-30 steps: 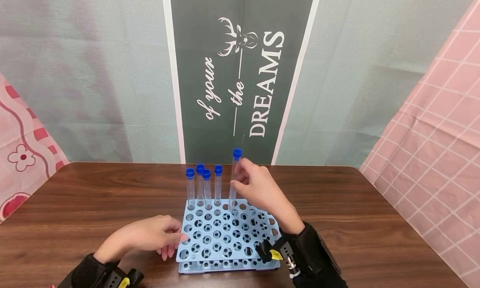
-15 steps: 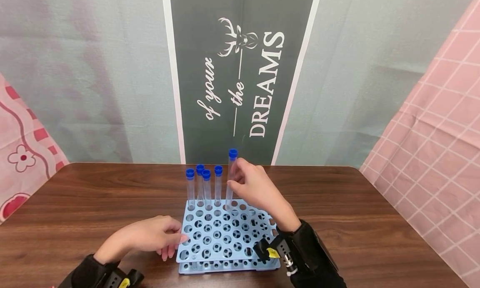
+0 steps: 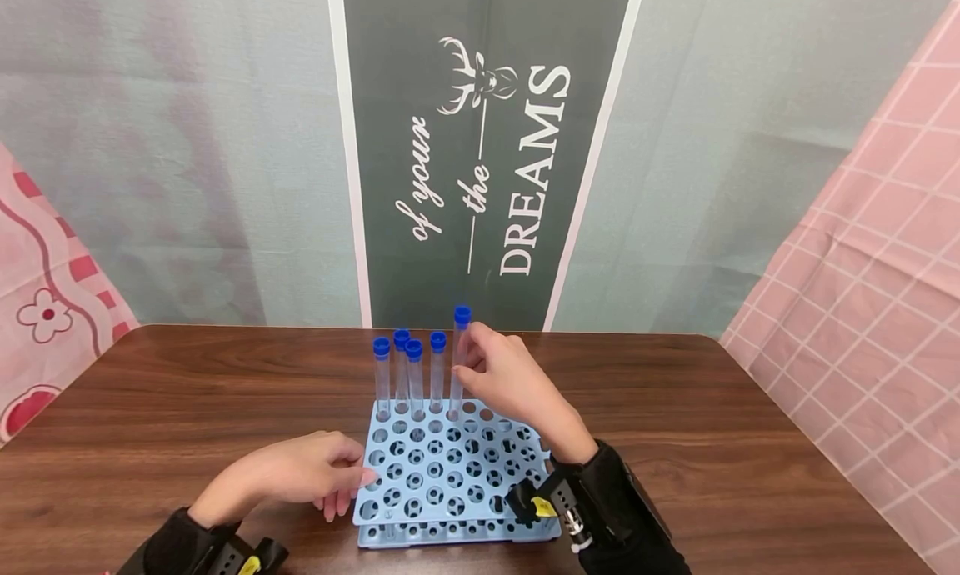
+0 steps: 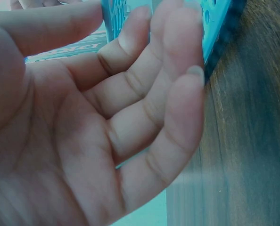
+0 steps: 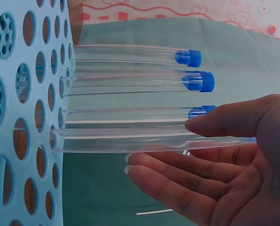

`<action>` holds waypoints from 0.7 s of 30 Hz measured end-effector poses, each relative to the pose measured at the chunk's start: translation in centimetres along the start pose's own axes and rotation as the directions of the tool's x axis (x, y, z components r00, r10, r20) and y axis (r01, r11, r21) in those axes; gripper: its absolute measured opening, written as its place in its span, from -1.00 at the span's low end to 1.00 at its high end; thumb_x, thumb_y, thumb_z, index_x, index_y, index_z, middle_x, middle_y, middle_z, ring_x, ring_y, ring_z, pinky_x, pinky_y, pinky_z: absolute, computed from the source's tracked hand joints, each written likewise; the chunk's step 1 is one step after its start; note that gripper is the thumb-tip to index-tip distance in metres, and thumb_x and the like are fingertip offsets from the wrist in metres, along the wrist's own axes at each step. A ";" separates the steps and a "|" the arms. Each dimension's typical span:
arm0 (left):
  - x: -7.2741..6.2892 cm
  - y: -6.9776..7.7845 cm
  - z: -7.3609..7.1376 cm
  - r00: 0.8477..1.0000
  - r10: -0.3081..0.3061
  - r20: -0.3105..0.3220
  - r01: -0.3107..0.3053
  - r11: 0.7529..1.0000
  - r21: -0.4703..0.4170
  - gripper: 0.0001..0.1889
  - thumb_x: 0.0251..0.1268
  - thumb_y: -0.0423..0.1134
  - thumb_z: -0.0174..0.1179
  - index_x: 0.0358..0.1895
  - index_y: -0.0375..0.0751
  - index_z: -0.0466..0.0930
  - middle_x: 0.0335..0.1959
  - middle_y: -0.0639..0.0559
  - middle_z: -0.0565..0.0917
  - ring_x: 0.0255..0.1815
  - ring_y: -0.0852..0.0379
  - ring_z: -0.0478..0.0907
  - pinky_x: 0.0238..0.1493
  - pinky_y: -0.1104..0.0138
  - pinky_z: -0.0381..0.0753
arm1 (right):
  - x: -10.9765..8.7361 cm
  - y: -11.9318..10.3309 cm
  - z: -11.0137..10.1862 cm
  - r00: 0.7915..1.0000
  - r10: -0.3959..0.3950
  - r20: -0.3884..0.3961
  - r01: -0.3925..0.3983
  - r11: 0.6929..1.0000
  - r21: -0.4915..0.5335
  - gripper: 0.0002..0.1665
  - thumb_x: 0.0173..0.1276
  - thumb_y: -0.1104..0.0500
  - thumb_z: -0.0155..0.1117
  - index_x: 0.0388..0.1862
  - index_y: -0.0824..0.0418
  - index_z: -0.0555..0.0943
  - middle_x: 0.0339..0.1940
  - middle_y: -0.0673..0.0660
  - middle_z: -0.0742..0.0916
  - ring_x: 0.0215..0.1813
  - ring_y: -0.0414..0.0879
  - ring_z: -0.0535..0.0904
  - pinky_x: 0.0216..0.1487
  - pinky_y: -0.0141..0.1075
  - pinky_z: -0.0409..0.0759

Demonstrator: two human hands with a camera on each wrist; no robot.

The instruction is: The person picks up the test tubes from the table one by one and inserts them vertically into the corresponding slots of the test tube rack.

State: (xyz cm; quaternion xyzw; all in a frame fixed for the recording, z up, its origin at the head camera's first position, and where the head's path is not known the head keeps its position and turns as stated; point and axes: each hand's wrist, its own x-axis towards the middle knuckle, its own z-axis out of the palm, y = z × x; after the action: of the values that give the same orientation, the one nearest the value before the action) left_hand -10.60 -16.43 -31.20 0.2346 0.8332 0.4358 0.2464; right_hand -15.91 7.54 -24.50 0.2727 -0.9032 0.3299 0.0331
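Observation:
My left hand (image 3: 307,471) is at the near left edge of a light blue test tube rack (image 3: 435,470). Its thumb lies on the top plate and its bent fingers reach in below, as the left wrist view shows beside the rack (image 4: 115,19). My right hand (image 3: 517,375) pinches a clear test tube (image 3: 456,387) with a blue cap between thumb and fingers. This tube stands almost upright, its lower end in a hole of the back row. In the right wrist view the tube (image 5: 121,141) passes in front of the right hand's fingers (image 5: 187,172).
Several blue-capped test tubes (image 3: 416,383) stand in the rack's back left holes, just left of the held tube. The brown wooden table (image 3: 712,450) extends around the rack. Behind it hangs a grey-green cloth (image 3: 675,183) with a printed dark panel.
My right hand has moved left with the test tube, then slightly down, and the tube's lower end has come into a back-row hole. My left hand has stayed at the rack's edge.

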 end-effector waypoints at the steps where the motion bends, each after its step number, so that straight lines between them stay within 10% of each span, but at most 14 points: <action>1: 0.0 0.0 0.0 1.000 0.002 0.001 -0.002 1.000 0.000 -0.72 0.32 -0.22 0.06 -0.56 -0.26 0.45 -0.71 0.08 0.50 -0.72 0.14 0.47 -0.68 0.37 0.43 | 0.0 0.0 0.0 1.000 0.004 0.003 -0.004 1.000 0.002 -0.90 0.20 0.31 0.22 -0.36 0.23 0.45 -0.44 0.06 0.67 -0.39 -0.15 0.59 -0.37 -0.38 0.54; 21: 0.0 -0.1 0.0 1.000 -0.007 -0.003 0.007 1.000 0.012 -0.71 0.32 -0.20 0.07 -0.56 -0.27 0.45 -0.71 0.08 0.50 -0.71 0.12 0.48 -0.67 0.36 0.44 | -0.3 0.8 0.8 0.999 0.009 0.038 -0.010 1.000 0.027 -0.90 0.20 0.34 0.21 -0.39 0.25 0.45 -0.50 0.07 0.65 -0.52 -0.18 0.54 -0.49 -0.42 0.51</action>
State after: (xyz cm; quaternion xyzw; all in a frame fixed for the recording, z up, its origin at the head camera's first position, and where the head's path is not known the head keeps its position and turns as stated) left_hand -10.62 -16.43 -31.29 0.2327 0.8371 0.4302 0.2452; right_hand -15.95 7.74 -25.69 0.2751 -0.9004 0.3369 0.0106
